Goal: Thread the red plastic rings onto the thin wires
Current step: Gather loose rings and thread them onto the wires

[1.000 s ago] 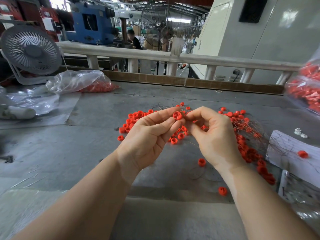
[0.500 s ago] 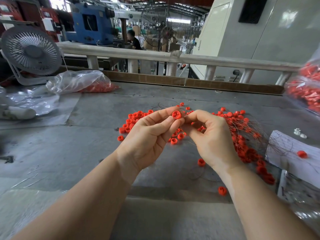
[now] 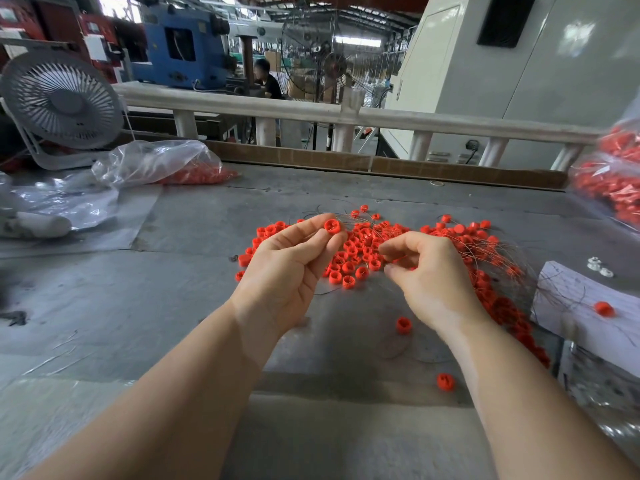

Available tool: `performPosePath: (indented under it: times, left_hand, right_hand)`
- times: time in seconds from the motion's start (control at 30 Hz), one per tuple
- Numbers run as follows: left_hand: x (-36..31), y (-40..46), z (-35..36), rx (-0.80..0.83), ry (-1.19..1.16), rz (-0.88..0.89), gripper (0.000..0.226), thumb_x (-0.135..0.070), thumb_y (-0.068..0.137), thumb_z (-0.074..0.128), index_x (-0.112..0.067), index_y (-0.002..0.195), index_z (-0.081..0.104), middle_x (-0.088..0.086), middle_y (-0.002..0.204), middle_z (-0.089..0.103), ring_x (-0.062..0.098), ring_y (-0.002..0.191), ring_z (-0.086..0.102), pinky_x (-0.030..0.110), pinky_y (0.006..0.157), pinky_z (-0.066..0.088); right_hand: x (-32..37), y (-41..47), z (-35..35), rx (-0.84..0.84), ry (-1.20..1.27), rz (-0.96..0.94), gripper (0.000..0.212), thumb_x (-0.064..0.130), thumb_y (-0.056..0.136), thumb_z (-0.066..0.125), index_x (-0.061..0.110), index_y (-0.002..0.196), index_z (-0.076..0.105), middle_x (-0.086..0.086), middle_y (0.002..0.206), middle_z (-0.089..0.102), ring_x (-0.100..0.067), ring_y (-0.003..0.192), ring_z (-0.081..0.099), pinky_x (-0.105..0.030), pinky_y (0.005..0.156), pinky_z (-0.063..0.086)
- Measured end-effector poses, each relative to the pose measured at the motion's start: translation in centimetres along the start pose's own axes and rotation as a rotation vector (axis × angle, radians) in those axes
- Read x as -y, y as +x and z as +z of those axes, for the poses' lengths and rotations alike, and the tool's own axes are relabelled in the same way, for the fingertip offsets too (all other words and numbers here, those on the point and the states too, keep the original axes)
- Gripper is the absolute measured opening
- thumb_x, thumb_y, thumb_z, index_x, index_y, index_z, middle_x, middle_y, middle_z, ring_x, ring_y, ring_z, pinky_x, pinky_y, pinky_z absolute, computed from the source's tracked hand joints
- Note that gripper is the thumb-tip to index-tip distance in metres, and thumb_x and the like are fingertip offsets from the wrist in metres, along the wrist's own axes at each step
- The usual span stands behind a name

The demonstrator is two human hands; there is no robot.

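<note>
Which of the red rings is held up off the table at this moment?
The ring pinched at the left hand's fingertips; all the other rings lie on the table.

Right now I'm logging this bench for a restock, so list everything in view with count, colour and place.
held ring: one, red, in left fingertips
loose rings: many, red, table centre
thin wires: a tangle, grey, among the rings at right
bag of rings: one, clear, far left
second bag: one, clear, right edge
fan: one, white, far left
paper: white, right
table: grey
left hand: pinches ring
right hand: fingers curled, wire between them unclear
</note>
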State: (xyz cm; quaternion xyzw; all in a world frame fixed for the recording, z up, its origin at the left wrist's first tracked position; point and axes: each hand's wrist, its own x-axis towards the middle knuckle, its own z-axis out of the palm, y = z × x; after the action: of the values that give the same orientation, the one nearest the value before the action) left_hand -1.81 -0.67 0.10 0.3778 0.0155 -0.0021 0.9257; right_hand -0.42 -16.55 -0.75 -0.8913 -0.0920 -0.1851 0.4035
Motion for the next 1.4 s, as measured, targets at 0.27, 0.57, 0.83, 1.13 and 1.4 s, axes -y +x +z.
performPosePath:
  times: [0.27,0.57,0.83,1.13,1.4]
  left_hand:
    - [0.2,-0.4,0.2,0.057,0.095,-0.003,0.022,0.01,0.088,0.047,-0.001,0.087,0.066,0.007,0.072,0.071,0.011,0.07,0.07,0.015,0.062,0.055]
    - [0.4,-0.6,0.2,0.13,0.174,-0.006,0.023,0.009,0.089,0.046,-0.001,0.089,0.067,0.009,0.081,0.072,0.012,0.076,0.07,0.016,0.069,0.055]
    - [0.4,-0.6,0.2,0.151,0.162,-0.026,0.022,0.008,0.086,0.048,-0.001,0.09,0.067,0.01,0.081,0.072,0.013,0.075,0.07,0.017,0.068,0.056]
    - [0.3,-0.7,0.2,0.144,0.185,-0.022,0.022,0.008,0.087,0.047,-0.001,0.089,0.067,0.009,0.079,0.072,0.012,0.072,0.07,0.016,0.067,0.056]
    - [0.3,-0.6,0.1,0.151,0.203,-0.023,0.024,0.008,0.085,0.049,-0.003,0.086,0.07,0.009,0.078,0.072,0.012,0.071,0.07,0.015,0.063,0.055]
  right_hand:
    - [1.5,-0.4,-0.3,-0.09,0.164,-0.152,0.019,0.005,0.084,0.065,0.025,0.085,0.067,0.016,0.081,0.065,0.006,0.075,0.057,-0.002,0.067,0.04]
    - [2.0,-0.7,-0.2,-0.04,0.28,-0.258,0.018,0.001,0.083,0.065,0.019,0.08,0.067,0.013,0.072,0.064,0.007,0.065,0.057,-0.004,0.062,0.04]
    - [1.9,-0.7,-0.1,-0.029,0.254,-0.284,0.025,0.0,0.083,0.065,0.024,0.075,0.063,0.013,0.066,0.061,0.006,0.062,0.056,-0.006,0.062,0.041]
    - [1.8,-0.6,-0.1,-0.007,0.246,-0.284,0.033,0.001,0.084,0.064,0.032,0.073,0.06,0.014,0.063,0.06,0.004,0.061,0.056,-0.007,0.061,0.042]
    - [1.8,-0.7,-0.2,0.001,0.251,-0.287,0.033,0.001,0.084,0.064,0.032,0.073,0.059,0.013,0.065,0.06,0.003,0.063,0.056,-0.008,0.062,0.043]
